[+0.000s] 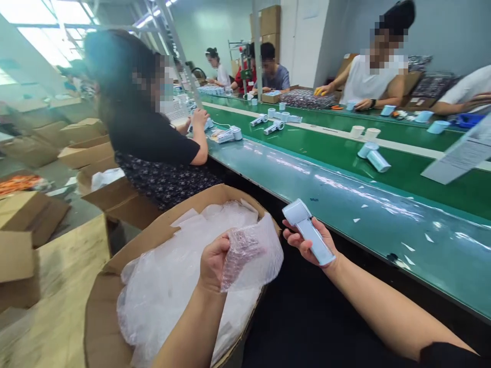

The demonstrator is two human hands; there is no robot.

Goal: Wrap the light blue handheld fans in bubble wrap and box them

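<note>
My left hand (pixel 215 258) is closed on a clear bubble-wrap bag (pixel 251 253), fingers pinching its left side above a large carton. On my right palm rests a light-blue handheld device (pixel 316 240) with a round head and a straight handle, looking like a small fan; the fingers of my right hand (pixel 303 245) curl around its handle. Just left of my body stands an open cardboard carton (pixel 102 301), heaped with more bubble-wrap bags (pixel 164 286). The bag and the device are apart.
A green conveyor belt (pixel 330 138) runs beside the bench edge (pixel 276 174), where small white scraps lie. Another blue device (pixel 374 156) lies on the belt. A co-worker (pixel 141 112) sits at left; others work across the belt. Cardboard boxes (pixel 30 220) crowd the floor at left.
</note>
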